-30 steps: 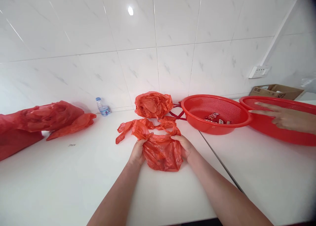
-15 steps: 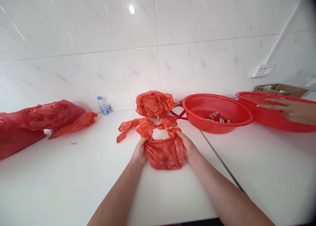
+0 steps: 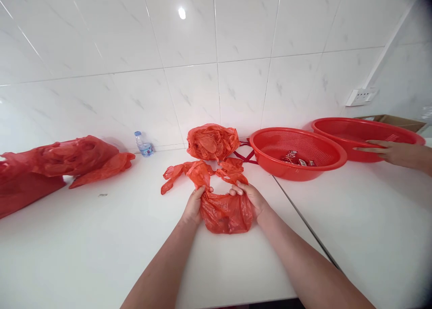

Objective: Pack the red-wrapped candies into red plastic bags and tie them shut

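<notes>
A small red plastic bag [image 3: 224, 214] with something inside rests on the white counter [image 3: 101, 246] in front of me. My left hand [image 3: 193, 206] is closed on its left handle. On the other side my right hand [image 3: 249, 197] pinches the right handle. Both handles are drawn up and inward over the bag's mouth. Loose red bags [image 3: 189, 174] lie just behind it, and a bundled red bag [image 3: 212, 142] sits by the wall.
A red mesh basket [image 3: 324, 153] holding a few small packets stands to the right. Another person's hand [image 3: 393, 150] rests on a second red basket [image 3: 344, 140] further right. A small water bottle [image 3: 144, 145] and large red bags [image 3: 57, 160] are at the left. A cardboard box [image 3: 394, 120] sits behind the second basket.
My hands have drawn the bag's handles closer together over its mouth. The other person's hand and the far right basket have shifted away to the right.
</notes>
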A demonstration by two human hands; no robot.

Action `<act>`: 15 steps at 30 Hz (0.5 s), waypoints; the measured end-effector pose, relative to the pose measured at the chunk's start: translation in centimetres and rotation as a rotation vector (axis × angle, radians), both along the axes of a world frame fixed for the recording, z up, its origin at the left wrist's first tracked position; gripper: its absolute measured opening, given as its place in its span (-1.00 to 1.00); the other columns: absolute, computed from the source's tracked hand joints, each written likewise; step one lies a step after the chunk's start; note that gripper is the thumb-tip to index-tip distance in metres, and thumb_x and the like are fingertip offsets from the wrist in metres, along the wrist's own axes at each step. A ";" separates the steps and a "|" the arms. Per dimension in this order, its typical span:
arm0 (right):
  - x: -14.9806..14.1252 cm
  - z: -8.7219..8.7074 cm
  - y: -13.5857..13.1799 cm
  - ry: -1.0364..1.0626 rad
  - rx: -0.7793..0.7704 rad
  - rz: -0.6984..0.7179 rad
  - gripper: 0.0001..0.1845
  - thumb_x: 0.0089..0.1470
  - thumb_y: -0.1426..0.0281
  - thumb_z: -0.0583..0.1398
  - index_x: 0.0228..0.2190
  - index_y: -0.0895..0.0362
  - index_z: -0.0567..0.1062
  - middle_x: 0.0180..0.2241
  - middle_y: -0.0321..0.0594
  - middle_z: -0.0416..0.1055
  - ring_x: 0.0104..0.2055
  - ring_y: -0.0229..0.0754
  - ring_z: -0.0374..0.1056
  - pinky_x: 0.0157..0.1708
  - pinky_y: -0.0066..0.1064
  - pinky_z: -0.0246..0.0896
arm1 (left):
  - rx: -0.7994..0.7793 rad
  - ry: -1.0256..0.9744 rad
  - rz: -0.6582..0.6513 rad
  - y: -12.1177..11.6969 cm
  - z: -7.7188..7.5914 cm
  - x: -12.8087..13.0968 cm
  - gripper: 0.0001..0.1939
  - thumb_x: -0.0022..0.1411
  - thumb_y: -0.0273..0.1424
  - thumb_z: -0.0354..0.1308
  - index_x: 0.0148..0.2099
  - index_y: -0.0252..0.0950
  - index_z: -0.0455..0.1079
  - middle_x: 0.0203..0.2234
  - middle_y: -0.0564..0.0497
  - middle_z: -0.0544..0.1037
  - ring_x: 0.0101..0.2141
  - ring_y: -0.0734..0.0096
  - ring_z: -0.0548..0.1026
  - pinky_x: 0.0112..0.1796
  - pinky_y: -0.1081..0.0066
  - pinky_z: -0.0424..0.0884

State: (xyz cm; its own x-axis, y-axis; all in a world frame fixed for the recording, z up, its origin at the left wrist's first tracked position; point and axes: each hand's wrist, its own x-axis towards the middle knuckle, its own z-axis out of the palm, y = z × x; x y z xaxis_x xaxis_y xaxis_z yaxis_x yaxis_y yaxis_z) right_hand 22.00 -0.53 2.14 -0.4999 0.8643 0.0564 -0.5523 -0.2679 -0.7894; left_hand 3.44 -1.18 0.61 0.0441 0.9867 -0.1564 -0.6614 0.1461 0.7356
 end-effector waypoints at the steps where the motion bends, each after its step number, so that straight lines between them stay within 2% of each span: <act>1: -0.2 0.0 0.0 -0.020 0.031 -0.009 -0.64 0.04 0.22 0.18 -0.69 0.07 0.31 -0.56 -0.33 0.47 -0.32 -0.23 0.47 -0.23 -0.33 0.39 | 0.011 0.001 -0.011 0.0 -0.1 0.1 -0.82 -0.01 -0.36 0.23 -0.45 -0.32 0.28 -0.61 0.10 0.44 -0.61 0.54 0.39 -0.50 0.49 0.31; 4: -0.9 -0.1 -0.3 -0.065 0.082 -0.020 -0.53 0.08 0.11 0.07 -0.75 0.05 0.29 -0.60 -0.38 0.49 -0.34 -0.29 0.48 -0.34 -0.47 0.31 | 0.048 0.006 -0.045 -0.1 -0.1 0.4 -0.72 -0.04 -0.35 0.24 -0.54 -0.28 0.15 -0.72 0.19 0.28 -0.69 0.61 0.27 -0.59 0.53 0.20; 6: -1.4 -0.2 -0.6 -0.089 0.099 0.002 -0.43 0.06 -0.01 0.04 -0.78 0.07 0.25 -0.67 -0.36 0.44 -0.47 -0.27 0.45 -0.42 -0.45 0.30 | 0.069 0.015 -0.058 -0.2 0.0 0.5 -0.67 -0.05 -0.36 0.24 -0.57 -0.26 0.09 -0.75 0.21 0.21 -0.70 0.63 0.22 -0.61 0.55 0.14; 8: -1.7 -0.2 -0.8 -0.048 0.058 0.049 -0.42 0.03 -0.08 0.05 -0.74 0.09 0.29 -0.76 -0.37 0.29 -0.61 -0.29 0.33 -0.45 -0.40 0.32 | 0.084 0.029 -0.066 -0.3 0.2 0.6 -0.67 -0.04 -0.37 0.24 -0.57 -0.26 0.08 -0.75 0.21 0.21 -0.70 0.63 0.20 -0.61 0.55 0.13; 11: -2.1 -0.2 -1.1 0.078 -0.070 0.089 -0.58 0.06 0.02 0.12 -0.43 0.12 0.48 -0.77 -0.46 0.08 -0.66 -0.35 0.15 -0.44 -0.44 0.24 | 0.101 0.049 -0.084 -0.5 0.5 0.7 -0.66 -0.03 -0.35 0.24 -0.58 -0.26 0.08 -0.76 0.21 0.21 -0.71 0.62 0.18 -0.61 0.53 0.13; 13: -2.2 -0.2 -1.1 0.106 -0.100 0.072 -0.65 0.05 0.17 0.20 -0.19 0.12 0.47 -0.75 -0.49 0.05 -0.65 -0.36 0.11 -0.45 -0.49 0.17 | 0.116 0.061 -0.101 -0.7 0.6 0.9 -0.64 -0.02 -0.30 0.25 -0.59 -0.26 0.09 -0.77 0.21 0.21 -0.72 0.62 0.18 -0.61 0.52 0.12; 15: -2.3 -0.2 -1.2 0.093 -0.066 0.068 -0.59 0.02 0.26 0.23 -0.07 0.11 0.42 -0.74 -0.50 0.07 -0.66 -0.38 0.07 -0.50 -0.52 0.11 | 0.124 0.075 -0.116 -0.8 0.7 1.0 -0.64 -0.01 -0.28 0.27 -0.58 -0.27 0.12 -0.78 0.20 0.23 -0.73 0.61 0.20 -0.61 0.52 0.13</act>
